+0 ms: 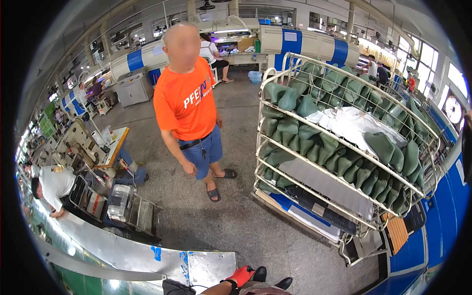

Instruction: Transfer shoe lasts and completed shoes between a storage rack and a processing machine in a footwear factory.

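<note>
In the head view, the red-gloved left hand (241, 277) was seen just beside the right end of the metal tabletop (135, 251); whether it was clenched or grasping anything could not be told; the right hand was not shown; the tabletop was placed left of the hand, its long axis angled far left; its far edge was bordered by floor (221, 221), bounded rightward by a rack (324, 183).

One red glove (241, 276), two black sandals (213, 193)
</note>
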The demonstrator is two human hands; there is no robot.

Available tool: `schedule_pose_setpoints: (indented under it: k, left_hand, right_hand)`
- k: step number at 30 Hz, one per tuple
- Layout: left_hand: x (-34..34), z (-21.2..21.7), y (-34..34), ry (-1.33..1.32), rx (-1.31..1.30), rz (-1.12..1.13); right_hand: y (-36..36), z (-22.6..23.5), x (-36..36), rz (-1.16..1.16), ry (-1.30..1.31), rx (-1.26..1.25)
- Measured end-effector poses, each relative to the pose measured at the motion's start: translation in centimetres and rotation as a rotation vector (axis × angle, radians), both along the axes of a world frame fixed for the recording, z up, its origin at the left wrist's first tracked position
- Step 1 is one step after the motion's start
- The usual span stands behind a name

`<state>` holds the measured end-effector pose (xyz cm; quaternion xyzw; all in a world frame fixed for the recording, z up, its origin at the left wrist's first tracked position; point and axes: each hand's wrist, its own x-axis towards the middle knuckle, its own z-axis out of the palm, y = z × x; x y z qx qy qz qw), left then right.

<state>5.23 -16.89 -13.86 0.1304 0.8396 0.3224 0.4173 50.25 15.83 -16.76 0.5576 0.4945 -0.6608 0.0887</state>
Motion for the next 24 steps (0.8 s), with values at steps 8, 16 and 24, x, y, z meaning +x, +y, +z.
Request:
schedule_pose_setpoints:
  k: [8, 16, 24]
  left_hand:
    - [0.2, -1.8, -0.2, -0.013, 0.051, -0.036]
    - [0.4, -7.2, -2.5, -0.025, 0.239, 0.047]
    - [-0.8, -2.8, -1.5, -0.255, 0.436, -0.057]
  right_hand:
    - [0.1, 1.3, -2.5, -0.029, 0.031, 0.099]
    - [-0.8, 3.2, -6.1, 0.12, -0.092, 0.278]
    - [-3.1, 5.7, -6.1, 0.204, -0.277, 0.374]
